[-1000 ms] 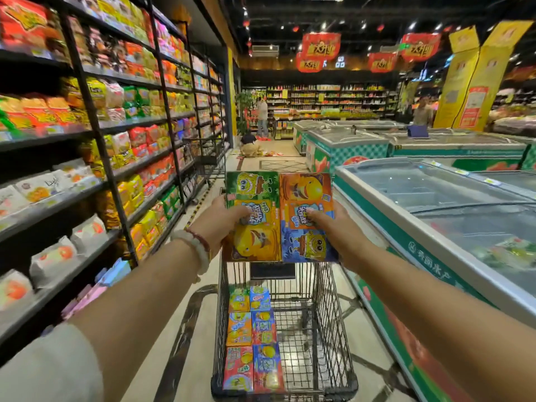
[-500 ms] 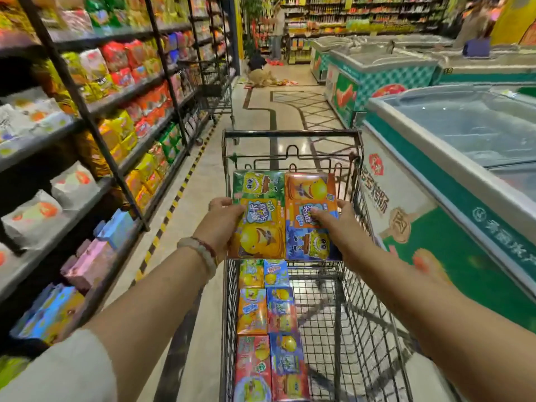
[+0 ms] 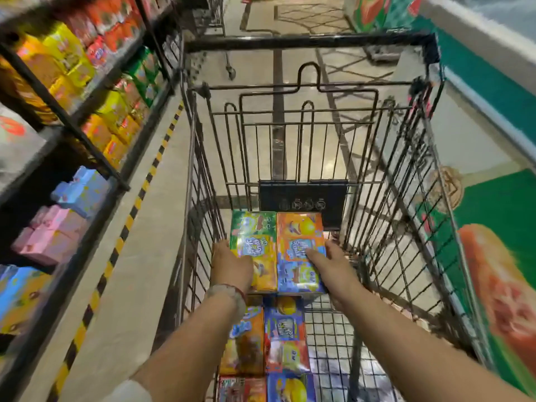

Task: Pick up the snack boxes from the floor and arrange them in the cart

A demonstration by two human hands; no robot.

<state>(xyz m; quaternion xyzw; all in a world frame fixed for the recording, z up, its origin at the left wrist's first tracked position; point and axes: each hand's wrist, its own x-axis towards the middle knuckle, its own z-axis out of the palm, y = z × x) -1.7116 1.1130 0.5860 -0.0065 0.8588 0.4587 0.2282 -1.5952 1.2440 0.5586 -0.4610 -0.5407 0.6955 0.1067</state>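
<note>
Down inside the cart: two snack boxes sit side by side, held by two hands.
Cart (image 3: 429, 169): black wire, standing between the shelves and the freezer.
Green box (image 3: 255, 239): at the cart's far end, touching the orange box (image 3: 300, 245).
Left hand (image 3: 230, 265): fingers grasping the green box's left edge.
Right hand (image 3: 333, 266): fingers grasping the orange box, one finger flat on top.
Other boxes (image 3: 284, 338): lying in two rows on the cart floor, nearer than the held pair.
Shelves (image 3: 72, 117): left of the cart, full of bright packs.
Freezer (image 3: 493, 198): right of the cart, green and white.
</note>
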